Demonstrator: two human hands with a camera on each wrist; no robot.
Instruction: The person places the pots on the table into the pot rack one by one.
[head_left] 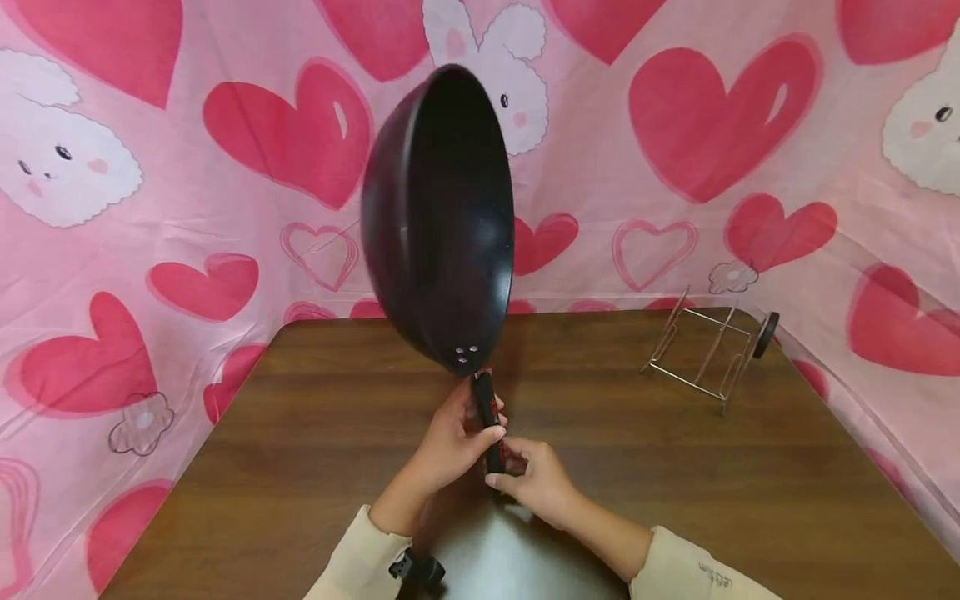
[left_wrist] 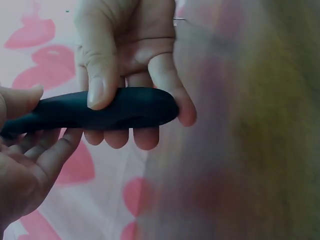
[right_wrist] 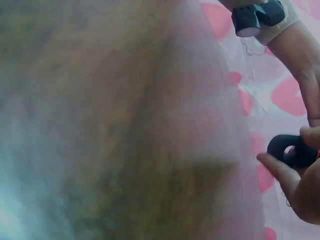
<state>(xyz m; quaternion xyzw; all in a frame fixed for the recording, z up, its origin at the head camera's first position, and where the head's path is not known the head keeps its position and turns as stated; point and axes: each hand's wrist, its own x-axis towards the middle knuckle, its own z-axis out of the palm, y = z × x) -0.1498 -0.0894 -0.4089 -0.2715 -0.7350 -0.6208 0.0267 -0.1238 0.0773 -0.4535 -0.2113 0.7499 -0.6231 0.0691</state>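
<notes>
A black wok stands on edge above the brown table, its hollow side turned right. Both hands hold its black handle, which has a red mark. My left hand grips the handle near the pan. My right hand grips the handle's end just below. In the left wrist view the right hand wraps the handle with its thumb on top, and the left hand holds the other part. The right wrist view shows the handle's looped tip between my right hand's fingers.
A wire rack with a black knob stands at the table's back right corner. Pink cloth printed with hearts and bunnies hangs behind and drapes over both sides. The left sleeve carries a wrist camera.
</notes>
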